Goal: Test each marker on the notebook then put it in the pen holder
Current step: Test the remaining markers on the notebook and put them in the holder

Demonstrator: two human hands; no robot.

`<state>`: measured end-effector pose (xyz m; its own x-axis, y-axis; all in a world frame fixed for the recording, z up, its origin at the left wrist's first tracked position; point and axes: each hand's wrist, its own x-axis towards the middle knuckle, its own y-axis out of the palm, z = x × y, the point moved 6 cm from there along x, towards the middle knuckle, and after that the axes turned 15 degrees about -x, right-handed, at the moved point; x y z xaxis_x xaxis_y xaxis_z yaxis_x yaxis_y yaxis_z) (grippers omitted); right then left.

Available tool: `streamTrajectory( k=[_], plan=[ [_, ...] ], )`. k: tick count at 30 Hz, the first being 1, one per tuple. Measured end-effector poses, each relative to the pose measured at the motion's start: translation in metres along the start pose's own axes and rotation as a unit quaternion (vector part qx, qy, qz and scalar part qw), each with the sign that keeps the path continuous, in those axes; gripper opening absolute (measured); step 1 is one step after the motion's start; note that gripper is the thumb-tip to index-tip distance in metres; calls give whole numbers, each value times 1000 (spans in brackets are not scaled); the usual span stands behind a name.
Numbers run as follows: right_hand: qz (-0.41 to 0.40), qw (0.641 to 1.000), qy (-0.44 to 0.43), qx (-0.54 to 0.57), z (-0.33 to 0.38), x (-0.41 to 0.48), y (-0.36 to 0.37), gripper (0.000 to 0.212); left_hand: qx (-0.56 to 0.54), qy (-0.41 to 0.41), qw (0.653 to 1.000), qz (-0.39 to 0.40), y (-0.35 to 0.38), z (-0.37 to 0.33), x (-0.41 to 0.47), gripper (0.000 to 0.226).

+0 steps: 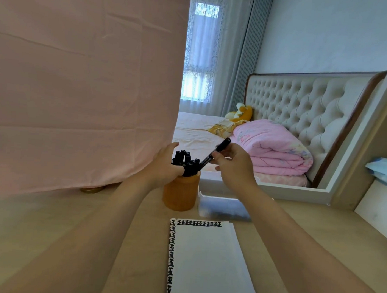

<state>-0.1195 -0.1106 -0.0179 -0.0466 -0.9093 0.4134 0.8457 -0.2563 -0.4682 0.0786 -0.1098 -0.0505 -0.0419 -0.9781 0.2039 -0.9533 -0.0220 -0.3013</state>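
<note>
Room: a bedroom, with a pale wood desk [48, 239] under both arms.
Right hand: the right hand [234, 168] pinches 1 black marker [214, 153] with its fingertips.
Marker: it is tilted. Its low end is down at the mouth of the pen holder, touching the other markers. Its top end points up and away to the right.
Left hand: the left hand [164, 167] is just left of the right hand. It grips the top of the pen holder, with its fingers curled by the markers.
Pen holder: the orange pen holder [181, 195] stands on the desk, below and between the 2 hands.
Other markers: a bunch of black markers [186, 162] stands in the holder, tops up.
Notebook: the notebook [204, 259] lies open and flat, nearer the person than the hands, between the arms. Black marks run along its top and left edges.
Box: a clear plastic box [223, 207] sits just right of the holder, under the right wrist.
Cloth: a big pink cloth [79, 84] hangs to the left of the left hand.
Bed: past the hands is a folded pink quilt [275, 150], a yellow soft toy [241, 114] and a padded headboard [302, 102].
Window: a bright window [201, 57] with thin curtains is far behind.
</note>
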Motion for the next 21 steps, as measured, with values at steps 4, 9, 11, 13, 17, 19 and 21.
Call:
streamTrajectory(
  k=[4,9,11,13,17,19,21],
  plan=[
    [27,999,-3,-42,-5,8,20,7,-48,-18,998,27,3,10,9,78],
    [80,987,-29,-137,-4,12,39,17,-87,22,996,-18,-6,23,20,70],
    [114,978,-32,-170,-5,14,47,17,-85,41,995,-30,-10,26,22,66],
    [127,976,-30,-175,-5,17,52,14,-80,53,995,-31,-10,26,23,63],
    [139,959,-75,-236,4,19,53,23,-32,115,993,-7,-1,3,20,60],
    [180,952,-92,-229,3,17,52,35,22,146,989,7,8,-9,19,58],
    [198,957,-89,-192,-3,17,44,37,91,152,984,9,18,-14,22,51]
  ],
)
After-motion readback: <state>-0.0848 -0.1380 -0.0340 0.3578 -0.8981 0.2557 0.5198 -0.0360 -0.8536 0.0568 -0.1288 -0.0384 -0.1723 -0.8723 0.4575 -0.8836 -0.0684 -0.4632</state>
